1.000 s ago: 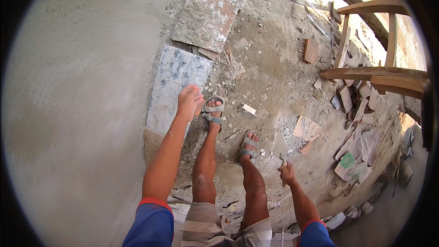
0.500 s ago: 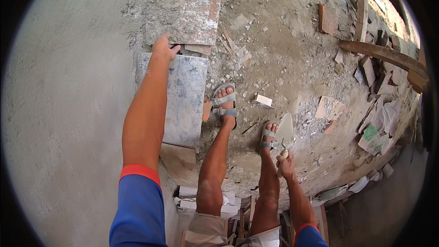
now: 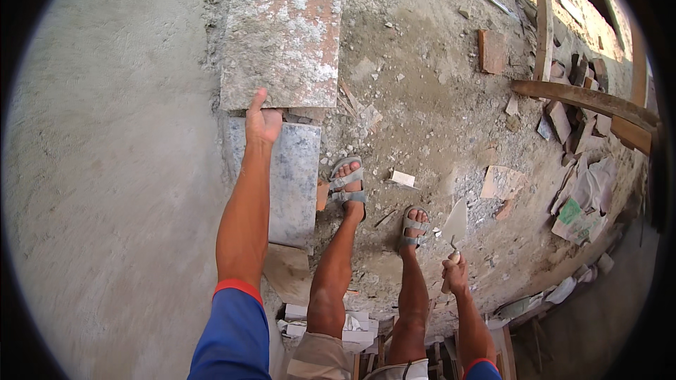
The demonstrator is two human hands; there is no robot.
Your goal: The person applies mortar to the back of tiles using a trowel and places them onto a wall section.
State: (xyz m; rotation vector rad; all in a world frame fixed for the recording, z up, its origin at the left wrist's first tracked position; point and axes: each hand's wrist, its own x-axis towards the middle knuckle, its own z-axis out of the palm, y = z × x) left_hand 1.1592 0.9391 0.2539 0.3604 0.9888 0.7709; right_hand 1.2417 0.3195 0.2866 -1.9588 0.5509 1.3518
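Note:
My left hand [image 3: 262,121] reaches forward and grips the near edge of a dusty pinkish stone slab [image 3: 289,28] that lies on the ground beside the cement wall. A grey stone slab [image 3: 292,179] lies just below it, under my forearm. My right hand [image 3: 454,271] is closed on the wooden handle of a trowel [image 3: 454,224], whose pointed blade angles up beside my right foot. My two feet in grey sandals [image 3: 348,186] stand on the dusty ground between the hands.
A smooth grey cement wall [image 3: 113,169] fills the left. Rubble, a brick [image 3: 491,49], broken tile pieces [image 3: 501,183] and paper scraps litter the ground on the right. Wooden beams [image 3: 584,98] cross the upper right. Stacked white blocks [image 3: 352,324] sit by my knees.
My left hand has moved forward from the grey slab to the near edge of the pinkish slab. The view has shifted forward. My right hand keeps hold of the trowel.

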